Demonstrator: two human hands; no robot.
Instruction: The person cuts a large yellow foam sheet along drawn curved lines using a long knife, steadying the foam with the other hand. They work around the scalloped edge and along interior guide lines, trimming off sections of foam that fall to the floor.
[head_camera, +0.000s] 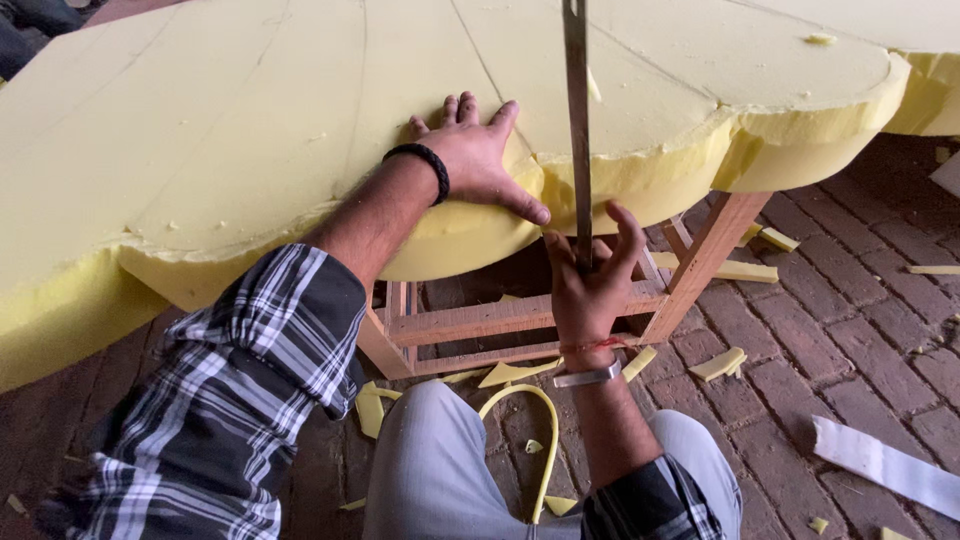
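**Steadily, two hands at a foam edge**

Leftmost, the thick yellow foam slab (230, 150) lies across a wooden frame stand (520, 320). The left hand (475, 160) presses flat on its scalloped rim, fingers spread open, a black band on the wrist. Just beside it, the right hand (588, 285) grips the lower end of a long upright metal blade (577, 130), fingers closed around it, the blade standing against the foam's edge. Yellow foam offcuts (735, 362) litter the brick floor (850, 330) further right.

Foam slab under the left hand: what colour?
Pale yellow foam slab, seen in the head view.
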